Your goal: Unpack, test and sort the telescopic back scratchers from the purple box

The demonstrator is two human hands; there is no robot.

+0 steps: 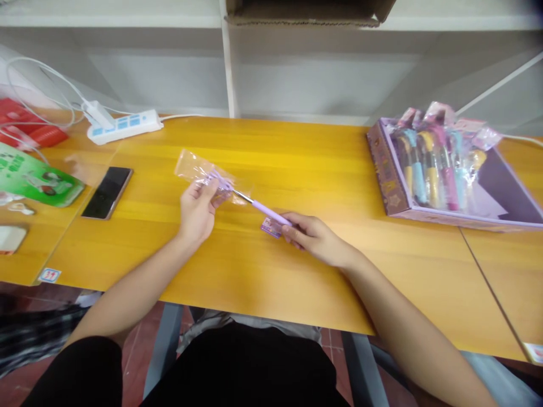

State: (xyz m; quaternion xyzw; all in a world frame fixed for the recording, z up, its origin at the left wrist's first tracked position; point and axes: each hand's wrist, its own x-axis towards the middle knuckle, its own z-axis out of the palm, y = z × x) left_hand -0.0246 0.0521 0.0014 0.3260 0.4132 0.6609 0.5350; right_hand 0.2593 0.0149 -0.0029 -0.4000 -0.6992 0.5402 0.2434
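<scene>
A purple-handled stick with a thin metal shaft (242,196) lies across the space between my hands, slanting down to the right. My left hand (198,210) is closed on its purple far end, whose exact shape is hard to make out. Around those fingers is a crumpled clear plastic bag (189,164). My right hand (311,236) pinches the lower end of the purple handle (269,212). Just under that handle, by the right fingertips, shows a small purple printed card (270,226).
On the right stands a purple box (449,215) with several wrapped sticks (430,169) in yellow, blue and pink. Toward the left are a phone (107,193), a white power strip (125,125) with cables, and a green package (40,178). Shelving (229,68) borders the table's back.
</scene>
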